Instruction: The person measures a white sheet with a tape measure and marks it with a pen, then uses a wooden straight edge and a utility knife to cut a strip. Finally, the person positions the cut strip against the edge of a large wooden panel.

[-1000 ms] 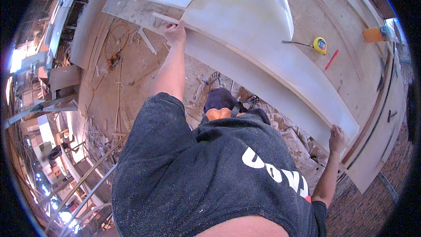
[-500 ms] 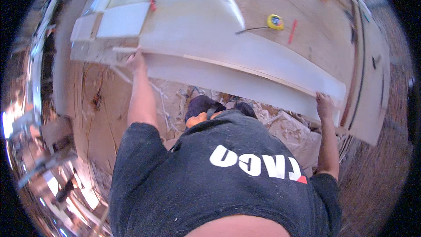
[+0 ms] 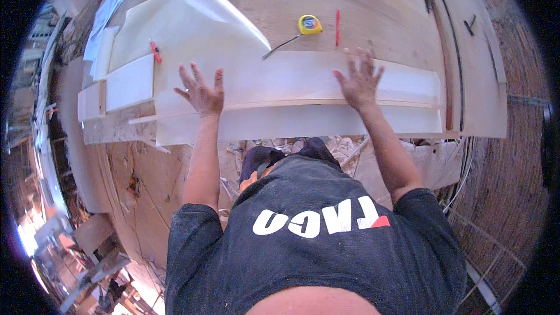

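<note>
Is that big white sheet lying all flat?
Not all: the white sheet lies spread on the worktop, but its far edge curls over.

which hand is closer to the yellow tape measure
Right: the right hand is below and to the right of the tape measure in the picture; the left hand is farther off, lower left.

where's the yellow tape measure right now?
Head view, upper middle: the yellow tape measure lies on the wooden table, just left of the thin red stick and beyond the open right hand.
</note>
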Action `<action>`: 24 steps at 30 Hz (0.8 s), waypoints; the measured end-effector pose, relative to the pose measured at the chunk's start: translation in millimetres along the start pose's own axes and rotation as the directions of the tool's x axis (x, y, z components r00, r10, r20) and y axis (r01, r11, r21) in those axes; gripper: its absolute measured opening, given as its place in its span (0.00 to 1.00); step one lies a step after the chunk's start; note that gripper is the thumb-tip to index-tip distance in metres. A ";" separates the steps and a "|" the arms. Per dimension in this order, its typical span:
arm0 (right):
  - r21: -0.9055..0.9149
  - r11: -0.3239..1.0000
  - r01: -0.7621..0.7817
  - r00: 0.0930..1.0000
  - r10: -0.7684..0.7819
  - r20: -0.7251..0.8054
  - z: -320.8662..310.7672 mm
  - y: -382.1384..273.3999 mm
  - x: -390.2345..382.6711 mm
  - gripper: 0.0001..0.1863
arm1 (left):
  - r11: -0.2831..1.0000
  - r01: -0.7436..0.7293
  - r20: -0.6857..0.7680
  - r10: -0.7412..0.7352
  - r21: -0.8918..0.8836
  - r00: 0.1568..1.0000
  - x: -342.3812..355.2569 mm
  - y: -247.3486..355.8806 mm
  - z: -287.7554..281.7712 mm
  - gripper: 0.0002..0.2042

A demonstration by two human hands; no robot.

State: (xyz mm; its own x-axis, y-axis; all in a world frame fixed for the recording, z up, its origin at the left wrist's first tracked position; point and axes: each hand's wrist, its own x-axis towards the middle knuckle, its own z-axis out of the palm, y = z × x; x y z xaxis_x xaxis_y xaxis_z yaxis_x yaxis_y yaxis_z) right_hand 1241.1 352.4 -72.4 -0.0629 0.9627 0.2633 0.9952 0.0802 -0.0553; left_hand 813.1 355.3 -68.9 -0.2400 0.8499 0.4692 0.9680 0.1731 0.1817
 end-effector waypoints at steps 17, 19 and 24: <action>0.219 0.974 -0.061 0.987 0.026 0.158 23.0 -25.6 -8.0 0.44 | 0.981 -0.137 0.473 0.058 0.134 0.879 -38.4 76.2 31.9 0.41; 0.297 0.952 -0.073 0.990 0.034 0.137 13.3 -5.0 -3.3 0.45 | 0.985 -0.122 0.464 0.051 0.125 0.884 -35.5 82.3 33.5 0.41; 0.037 0.906 -0.421 0.894 0.422 -0.153 14.1 144.7 -0.6 0.39 | 0.980 -0.124 0.509 0.029 0.155 0.860 -39.0 82.2 26.6 0.40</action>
State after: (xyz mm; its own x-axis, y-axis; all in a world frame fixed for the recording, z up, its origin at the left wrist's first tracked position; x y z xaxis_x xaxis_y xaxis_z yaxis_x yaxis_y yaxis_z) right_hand 1384.1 367.0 -94.2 0.3749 0.8547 0.3592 0.9256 -0.3233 -0.1968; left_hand 904.0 349.6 -95.3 -0.1414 0.9894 -0.0315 0.9899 0.1411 -0.0140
